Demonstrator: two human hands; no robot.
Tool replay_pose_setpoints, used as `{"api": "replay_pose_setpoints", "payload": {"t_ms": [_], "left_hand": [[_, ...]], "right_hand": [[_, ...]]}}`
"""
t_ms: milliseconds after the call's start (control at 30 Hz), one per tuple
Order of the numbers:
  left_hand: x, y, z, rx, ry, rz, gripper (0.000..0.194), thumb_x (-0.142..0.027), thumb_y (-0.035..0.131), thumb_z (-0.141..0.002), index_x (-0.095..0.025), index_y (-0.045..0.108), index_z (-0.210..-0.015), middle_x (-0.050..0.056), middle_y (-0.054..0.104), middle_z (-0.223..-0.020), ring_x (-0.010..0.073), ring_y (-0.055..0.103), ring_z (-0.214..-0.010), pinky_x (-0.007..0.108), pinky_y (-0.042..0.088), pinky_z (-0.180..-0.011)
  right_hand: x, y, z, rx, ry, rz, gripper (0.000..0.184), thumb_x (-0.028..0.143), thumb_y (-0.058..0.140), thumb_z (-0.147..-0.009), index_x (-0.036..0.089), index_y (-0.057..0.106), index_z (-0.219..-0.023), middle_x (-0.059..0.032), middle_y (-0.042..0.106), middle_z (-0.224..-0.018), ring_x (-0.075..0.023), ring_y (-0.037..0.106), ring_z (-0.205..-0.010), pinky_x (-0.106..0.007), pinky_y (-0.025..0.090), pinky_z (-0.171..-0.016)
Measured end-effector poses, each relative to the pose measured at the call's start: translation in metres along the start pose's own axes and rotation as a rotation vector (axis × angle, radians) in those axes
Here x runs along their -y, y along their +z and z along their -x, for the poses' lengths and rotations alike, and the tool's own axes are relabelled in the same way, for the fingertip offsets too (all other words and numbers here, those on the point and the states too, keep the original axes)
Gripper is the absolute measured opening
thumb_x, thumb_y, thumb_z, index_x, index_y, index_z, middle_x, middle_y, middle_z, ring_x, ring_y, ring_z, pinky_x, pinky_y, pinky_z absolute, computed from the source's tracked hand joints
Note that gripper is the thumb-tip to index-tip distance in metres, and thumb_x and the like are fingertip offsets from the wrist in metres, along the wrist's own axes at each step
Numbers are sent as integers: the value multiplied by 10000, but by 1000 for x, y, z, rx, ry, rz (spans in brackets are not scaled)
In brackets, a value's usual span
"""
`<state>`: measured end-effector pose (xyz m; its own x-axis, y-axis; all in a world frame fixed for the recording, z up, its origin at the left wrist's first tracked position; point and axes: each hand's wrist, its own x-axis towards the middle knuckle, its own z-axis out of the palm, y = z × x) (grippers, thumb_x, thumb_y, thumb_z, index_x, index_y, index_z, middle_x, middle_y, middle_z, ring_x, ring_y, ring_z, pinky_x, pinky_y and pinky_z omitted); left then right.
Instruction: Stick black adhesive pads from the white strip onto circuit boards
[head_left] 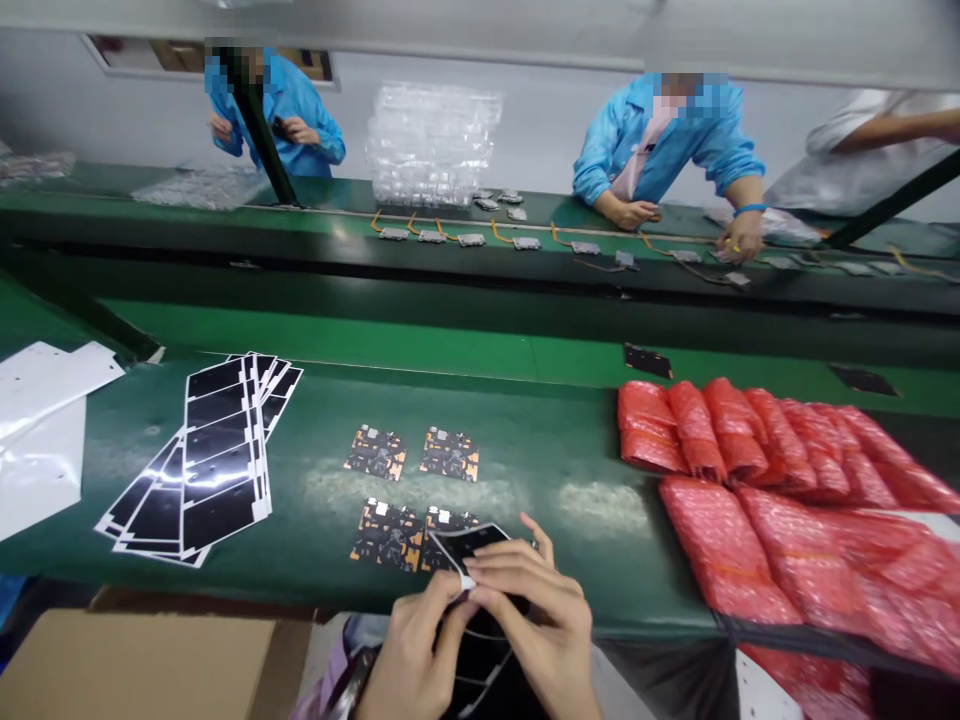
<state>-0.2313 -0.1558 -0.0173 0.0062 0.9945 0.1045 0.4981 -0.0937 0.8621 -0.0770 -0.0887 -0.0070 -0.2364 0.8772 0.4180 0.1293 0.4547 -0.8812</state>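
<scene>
My left hand [412, 650] and my right hand [536, 620] meet at the near edge of the green bench, both pinching a glossy black film sheet [469, 545] at its white corner tab. The sheet curls upward over the nearest circuit board [450, 535]. Three more black-and-orange circuit boards lie flat on the bench: one [386, 535] beside it, and two further back [375, 452] [450, 455]. More black film hangs below my hands, near my lap.
A fanned stack of black film sheets [217, 450] lies at left, white backing sheets [41, 420] beyond it. Several red bubble-wrap packets [757, 470] fill the right. A cardboard box [142, 665] sits below left. Across the belt, co-workers in blue coats [660, 150] handle small parts beside stacked clear trays [431, 145].
</scene>
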Motion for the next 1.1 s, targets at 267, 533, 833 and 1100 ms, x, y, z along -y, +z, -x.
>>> {"api": "replay_pose_setpoints", "payload": {"t_ms": [267,533,833,1100], "left_hand": [[-4,2,1,61,51,-9,153,-225,458,-1018,-310,570,-1080,-33,761,-884,144,731,-731,178,540,-722],[-1,3,0,160,106,-54,183,-160,450,-1014,-296,526,-1111,-55,742,-850,123,728,-716,162,515,-696],[-5,6,-4,97,66,-5,138,-169,457,-1011,-272,529,-956,-66,687,-733,104,692,-622,140,502,-639],[-2,1,1,256,36,-20,319,-168,460,-1014,-306,569,-1280,-24,794,-1004,105,763,-821,119,546,-771]], "right_hand": [[-3,-17,7,93,-123,175,248,219,793,-867,290,739,-1099,-35,801,-1016,-251,764,-908,-499,442,-1092],[-1,-21,6,82,-200,252,186,33,580,-962,198,664,-974,-15,774,-895,-150,738,-776,-420,394,-1132],[0,-20,18,107,-204,196,211,24,647,-928,186,671,-1062,-35,768,-940,-165,733,-859,-427,413,-1145],[-2,-22,13,5,-2,71,133,110,645,-942,217,697,-881,2,763,-848,-152,728,-761,-390,506,-1040]]}}
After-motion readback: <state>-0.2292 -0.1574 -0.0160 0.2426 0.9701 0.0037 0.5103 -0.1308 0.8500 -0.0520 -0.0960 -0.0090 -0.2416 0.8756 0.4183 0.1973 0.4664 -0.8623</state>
